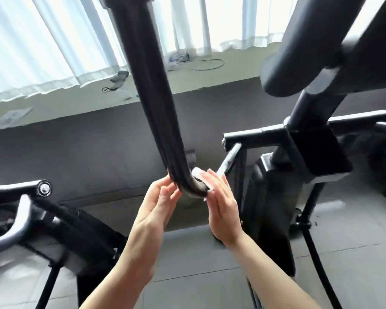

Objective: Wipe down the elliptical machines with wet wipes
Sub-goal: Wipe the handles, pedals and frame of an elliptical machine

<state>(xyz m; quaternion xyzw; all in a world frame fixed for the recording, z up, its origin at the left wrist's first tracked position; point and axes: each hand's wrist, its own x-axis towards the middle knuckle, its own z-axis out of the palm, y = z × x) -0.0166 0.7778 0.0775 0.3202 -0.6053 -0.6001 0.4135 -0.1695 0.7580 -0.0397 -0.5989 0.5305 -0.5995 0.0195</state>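
Two bare forearms rise from the bottom edge toward the centre of the frame. The left hand (157, 207), palm turned inward, curls its fingertips against the left side of a black handlebar (147, 90) at its lower bend. The right hand (221, 210), fingers fairly straight, presses a white, crumpled wet wipe (200, 182) against the right side of the same bend; the wipe wraps partly under the tube. The handlebar is a smooth, round, matte tube whose long axis runs from the upper centre of the frame down to the centre, where it curves rightward into a lighter grey stub. At right stands the elliptical machine (283, 197), dark metal with a horizontal crossbar and an angular black housing. At lower left, a second machine (54, 219) shows a bolted tube end. Beyond, a pale window ledge (210, 72) carries a looped cable and small items, below sheer white curtains (42, 41).
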